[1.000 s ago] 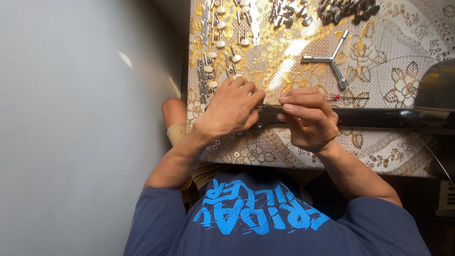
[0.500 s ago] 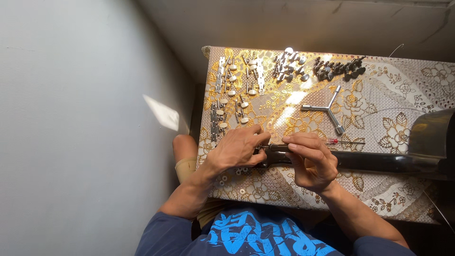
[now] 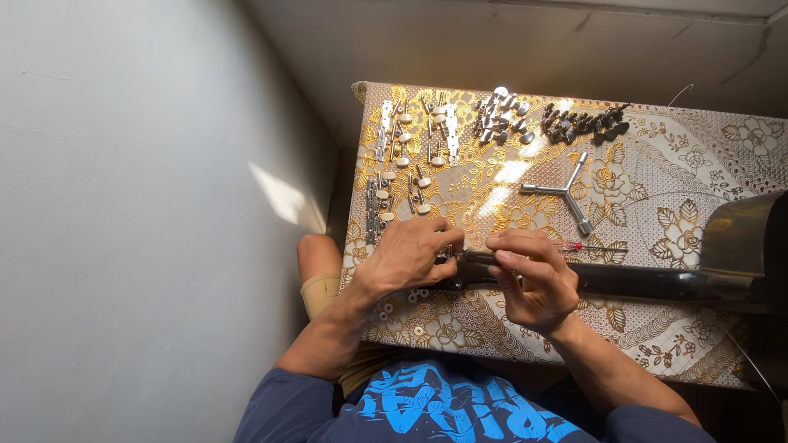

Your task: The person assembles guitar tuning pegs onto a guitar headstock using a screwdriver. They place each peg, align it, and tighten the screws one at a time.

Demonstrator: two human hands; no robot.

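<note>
A black guitar neck (image 3: 640,283) lies across the near part of the table, and its dark body (image 3: 751,238) is at the right edge. My left hand (image 3: 410,256) is curled over the headstock end of the neck, with its fingertips on small metal fittings there. My right hand (image 3: 532,280) is wrapped around the neck just beside it, thumb and forefinger pinched together on top. The two hands almost touch. What the fingertips pinch is too small to tell.
The table has a gold floral cloth (image 3: 657,176). A three-armed metal wrench (image 3: 565,194) lies mid-table, and a red-handled screwdriver (image 3: 593,247) lies beside my right hand. Rows of metal tuning pegs (image 3: 410,156) and dark pegs (image 3: 583,123) line the far side. A grey wall is on the left.
The view has pulled back and lifted, so the table's far edge and the floor beyond now show. Both hands stay on the headstock end of the neck.
</note>
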